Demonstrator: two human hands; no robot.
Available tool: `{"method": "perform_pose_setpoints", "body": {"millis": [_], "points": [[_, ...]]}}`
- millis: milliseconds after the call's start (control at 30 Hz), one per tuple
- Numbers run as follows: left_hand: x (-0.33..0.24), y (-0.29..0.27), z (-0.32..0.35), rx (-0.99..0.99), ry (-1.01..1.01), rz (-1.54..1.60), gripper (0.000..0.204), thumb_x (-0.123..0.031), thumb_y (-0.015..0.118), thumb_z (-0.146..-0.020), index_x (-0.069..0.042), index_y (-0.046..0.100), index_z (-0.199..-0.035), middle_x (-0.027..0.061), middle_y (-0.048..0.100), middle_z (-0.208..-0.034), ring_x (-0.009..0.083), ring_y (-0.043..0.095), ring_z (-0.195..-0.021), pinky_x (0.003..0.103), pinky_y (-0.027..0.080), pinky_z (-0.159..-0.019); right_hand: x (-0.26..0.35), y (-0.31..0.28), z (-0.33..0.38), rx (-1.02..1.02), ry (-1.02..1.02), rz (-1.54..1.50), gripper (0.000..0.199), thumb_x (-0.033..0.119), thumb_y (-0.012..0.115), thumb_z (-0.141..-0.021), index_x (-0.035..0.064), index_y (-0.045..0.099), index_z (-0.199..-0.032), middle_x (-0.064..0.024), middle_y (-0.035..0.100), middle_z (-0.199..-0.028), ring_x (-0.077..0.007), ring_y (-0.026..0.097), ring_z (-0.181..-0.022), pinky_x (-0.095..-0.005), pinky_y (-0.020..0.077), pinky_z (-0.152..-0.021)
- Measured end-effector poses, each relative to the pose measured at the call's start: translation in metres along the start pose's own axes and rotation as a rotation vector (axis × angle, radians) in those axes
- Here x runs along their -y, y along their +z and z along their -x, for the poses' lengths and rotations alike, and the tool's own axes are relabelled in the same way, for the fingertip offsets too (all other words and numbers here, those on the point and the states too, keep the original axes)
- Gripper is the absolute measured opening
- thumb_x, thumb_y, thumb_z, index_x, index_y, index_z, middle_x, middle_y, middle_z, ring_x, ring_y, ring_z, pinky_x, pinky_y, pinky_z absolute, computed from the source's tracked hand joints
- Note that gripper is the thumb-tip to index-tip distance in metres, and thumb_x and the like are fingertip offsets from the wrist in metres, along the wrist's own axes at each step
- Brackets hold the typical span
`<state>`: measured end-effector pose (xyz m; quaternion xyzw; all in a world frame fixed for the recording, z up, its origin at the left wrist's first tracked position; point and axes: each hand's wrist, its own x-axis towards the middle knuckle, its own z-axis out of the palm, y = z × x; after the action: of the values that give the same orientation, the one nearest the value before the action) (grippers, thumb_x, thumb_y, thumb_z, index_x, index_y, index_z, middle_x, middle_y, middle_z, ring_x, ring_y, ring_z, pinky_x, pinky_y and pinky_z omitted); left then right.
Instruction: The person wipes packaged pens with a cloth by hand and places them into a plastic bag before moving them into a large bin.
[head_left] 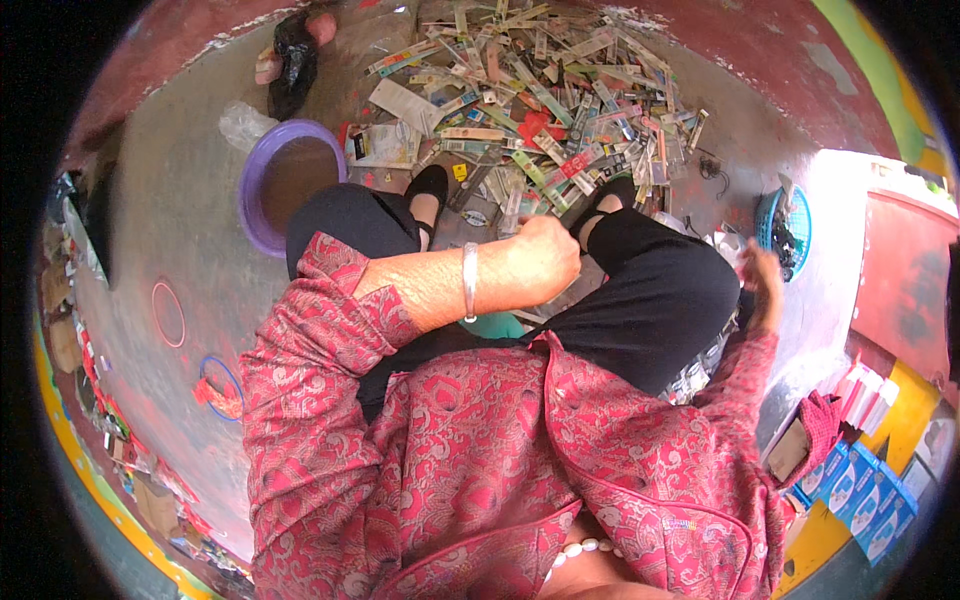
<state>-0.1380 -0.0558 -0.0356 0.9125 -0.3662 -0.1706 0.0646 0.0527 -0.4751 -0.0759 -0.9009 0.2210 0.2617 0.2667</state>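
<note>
- L hand [548,258]: curled in a loose fist over the lap, knuckles fwd; can't tell if anything's inside.
- R hand [762,270]: out to the R side, next to the blue basket [765,222]; blurred – can't tell if it's open, closed or gripping.
- Step in hand, my read: a sideways reach by the R hand, L hand just waiting.
- Next move prob. calls for a clear grip or release by the basket, w/o snagging the dark stuff [786,238] in it.
- Pile of thin flat packs [570,110]: on the floor ahead, spread around and beyond the black shoes [430,185] – any pick there needs a lean fwd.
- Purple tub [250,190]: on the floor, L of the pile.
</note>
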Motion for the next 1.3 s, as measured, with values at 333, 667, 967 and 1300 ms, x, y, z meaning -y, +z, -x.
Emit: {"method": "perform_pose_setpoints", "body": {"millis": [333, 667, 967, 1300], "points": [[0.002, -0.016, 0.015, 0.127, -0.002, 0.041, 0.012, -0.017, 0.060, -0.067, -0.009, 0.068, -0.072, 0.0066, 0.065, -0.070, 0.0211, 0.064, -0.069, 0.034, 0.050, -0.053, 0.271, 0.061, 0.103, -0.059, -1.223, 0.650, 0.025, 0.025, 0.053, -0.085, 0.0011, 0.059, -0.088, -0.0119, 0.061, -0.080, -0.0263, 0.059, -0.072, -0.0331, 0.0445, -0.064], [0.019, -0.022, 0.009, 0.167, -0.137, 0.107, 0.008, -0.018, 0.061, -0.067, -0.012, 0.066, -0.064, 0.0049, 0.064, -0.065, 0.0218, 0.063, -0.063, 0.037, 0.049, -0.056, 0.255, 0.201, 0.005, 0.327, -1.191, 1.560, 0.018, 0.013, 0.057, -0.071, 0.0011, 0.065, -0.081, -0.0181, 0.064, -0.083, -0.0324, 0.063, -0.076, -0.0428, 0.0507, -0.065], [0.039, -0.021, -0.003, 0.092, -0.237, 0.083, 0.045, -0.012, 0.050, -0.077, -0.009, 0.047, -0.122, 0.0103, 0.060, -0.090, 0.0237, 0.055, -0.080, 0.037, 0.042, -0.071, 0.167, 0.314, -0.063, 0.327, -1.539, 1.313, 0.016, 0.015, 0.056, -0.073, 0.0070, 0.066, -0.082, -0.0121, 0.061, -0.084, -0.0284, 0.061, -0.079, -0.0403, 0.0496, -0.051], [0.054, -0.020, -0.029, 0.172, -0.262, 0.061, 0.058, -0.014, 0.049, -0.078, -0.013, 0.033, -0.134, 0.0171, 0.052, -0.115, 0.0259, 0.054, -0.092, 0.037, 0.041, -0.082, 0.133, 0.372, -0.133, -0.068, -1.781, 1.046, 0.015, 0.020, 0.055, -0.069, 0.0069, 0.061, -0.073, -0.0046, 0.054, -0.072, -0.0203, 0.055, -0.067, -0.0337, 0.0449, -0.046]]}}
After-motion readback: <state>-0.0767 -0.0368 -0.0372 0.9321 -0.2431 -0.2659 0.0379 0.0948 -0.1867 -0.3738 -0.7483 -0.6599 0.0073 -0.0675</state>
